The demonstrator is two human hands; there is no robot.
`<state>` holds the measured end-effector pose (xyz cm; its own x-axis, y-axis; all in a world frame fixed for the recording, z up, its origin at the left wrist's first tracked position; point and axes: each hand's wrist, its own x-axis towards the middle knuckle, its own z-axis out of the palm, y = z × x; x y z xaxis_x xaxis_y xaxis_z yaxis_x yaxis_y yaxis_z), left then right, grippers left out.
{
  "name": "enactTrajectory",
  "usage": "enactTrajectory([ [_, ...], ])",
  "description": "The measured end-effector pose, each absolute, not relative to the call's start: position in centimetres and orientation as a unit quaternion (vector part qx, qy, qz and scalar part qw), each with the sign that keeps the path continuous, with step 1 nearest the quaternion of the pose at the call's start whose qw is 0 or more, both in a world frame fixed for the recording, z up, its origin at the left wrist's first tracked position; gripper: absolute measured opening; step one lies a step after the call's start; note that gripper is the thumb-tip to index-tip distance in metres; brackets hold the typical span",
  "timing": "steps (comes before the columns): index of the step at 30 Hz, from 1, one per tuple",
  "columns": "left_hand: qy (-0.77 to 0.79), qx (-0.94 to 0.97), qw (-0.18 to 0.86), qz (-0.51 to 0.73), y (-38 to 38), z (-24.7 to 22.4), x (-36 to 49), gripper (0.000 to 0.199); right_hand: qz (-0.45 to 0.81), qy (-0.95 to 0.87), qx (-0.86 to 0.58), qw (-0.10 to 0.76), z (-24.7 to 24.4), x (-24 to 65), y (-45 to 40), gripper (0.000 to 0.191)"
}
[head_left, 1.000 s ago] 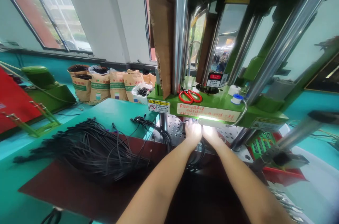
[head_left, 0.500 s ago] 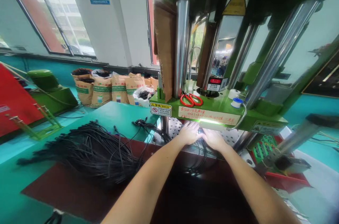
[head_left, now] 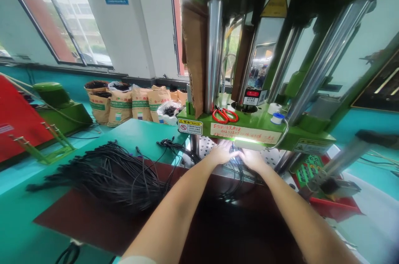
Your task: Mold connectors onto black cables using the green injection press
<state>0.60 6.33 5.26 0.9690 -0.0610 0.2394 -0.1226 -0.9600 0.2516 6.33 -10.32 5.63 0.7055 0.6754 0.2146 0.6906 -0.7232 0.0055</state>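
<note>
Both of my hands are at the lit gap low in the green press (head_left: 202, 119), thumbs nearly meeting over a bundle of black cables (head_left: 237, 172). My left hand (head_left: 222, 152) is on the left side of the bundle, its fingers closed at the cables. From the right, my right hand (head_left: 252, 159) closes on the same cables. The fingertips and the cable ends beneath them are partly hidden by the hands, the glare and the press edge. Below the hands the cables hang down over the dark brown board (head_left: 124, 230).
A large pile of black cables (head_left: 106, 176) lies on the left, with a smaller bunch (head_left: 170, 145) behind it. Red-handled scissors (head_left: 225, 116) and a blue-rimmed spool (head_left: 277, 118) lie on the press ledge. Bright steel columns (head_left: 214, 56) rise above. A red tray (head_left: 338, 206) stands right.
My hands stay at the cables, with the fingers reaching slightly further up under the lamp. The view has shifted a little.
</note>
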Motion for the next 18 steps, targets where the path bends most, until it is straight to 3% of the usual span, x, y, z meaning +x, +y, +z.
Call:
enactTrajectory([
  [10,-0.054,0.978,0.129,0.154,7.0,4.2,0.7,0.057,-0.081,-0.368,-0.924,0.064,4.6,7.1,-11.2,0.041],
  [18,-0.026,0.980,0.147,0.132,6.5,4.8,0.5,0.062,-0.076,-0.367,-0.904,0.205,4.4,8.3,-10.5,0.028],
])
